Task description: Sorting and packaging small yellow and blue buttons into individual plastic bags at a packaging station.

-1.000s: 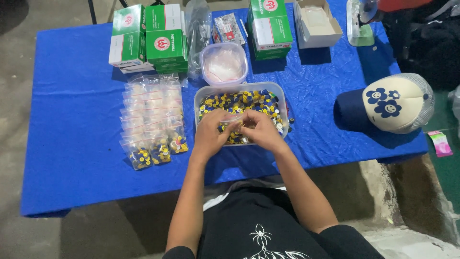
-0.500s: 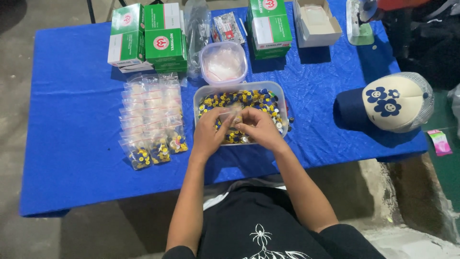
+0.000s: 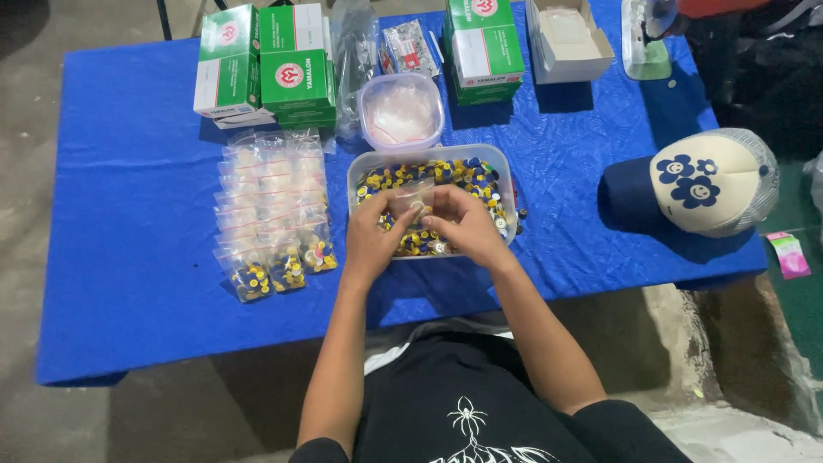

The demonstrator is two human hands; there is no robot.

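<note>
Little has shifted since the earlier frame: both hands stay together over the tub, the small bag raised a touch higher between them. Nearest the camera, two bare forearms reach forward from a black printed shirt and converge. The left hand curls inward, thumb and fingertips pinched on one edge of a small clear plastic bag; the right hand mirrors it, fingers narrowly closed on the other edge. The bag looks thin and crinkly, and it may be empty, though the view is too soft to be sure. It hangs just above a clear rectangular plastic tub with rounded corners, filled with small round caps in yellow, blue and white. To the left of the tub lie rows of filled bags, flat and glossy, the nearest ones showing the same caps inside. All of it rests on a table under a wrinkled blue cloth. To the right sits a cream and navy cap with flower faces. Farther back stand a smaller lidded tub with pale contents, green and white cartons, and an open cardboard box.
</note>
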